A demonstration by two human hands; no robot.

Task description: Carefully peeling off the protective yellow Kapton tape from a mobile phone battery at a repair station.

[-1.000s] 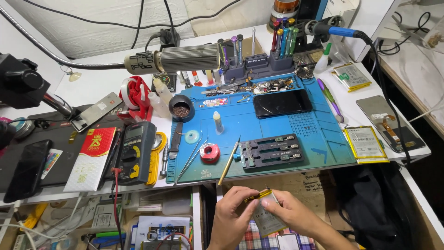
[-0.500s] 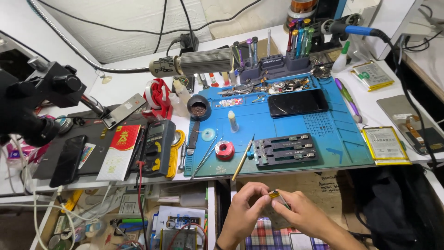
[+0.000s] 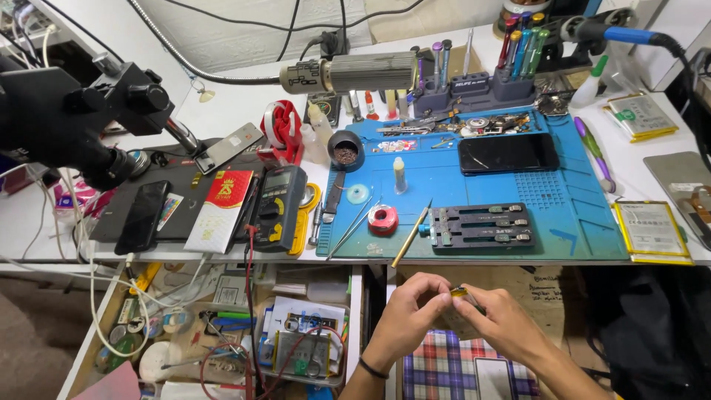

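Observation:
Below the front edge of the white workbench (image 3: 518, 261), my left hand (image 3: 406, 311) and my right hand (image 3: 495, 317) meet over my lap. Together they pinch a small flat part with a yellow tip (image 3: 460, 293); what kind of part it is stays unclear. A dark band circles my left wrist. On the bench just above lies a blue work mat (image 3: 563, 200) with a black clamp fixture (image 3: 480, 226), a dark phone (image 3: 508, 153), a red tape roll (image 3: 383, 219), tweezers (image 3: 349, 227) and a thin wooden-handled tool (image 3: 411, 235).
A black microscope arm (image 3: 74, 118) hangs at the left over a dark mat with a phone (image 3: 142, 216). A multimeter (image 3: 278, 207), a hot-air nozzle (image 3: 348, 72), a tool rack (image 3: 481, 74) and flat batteries (image 3: 652, 228) crowd the bench. An open drawer (image 3: 222, 333) holds cables and parts.
The view has shifted left and down, bringing the microscope and the open drawer further into sight. My hands stay together on the small part below the bench edge.

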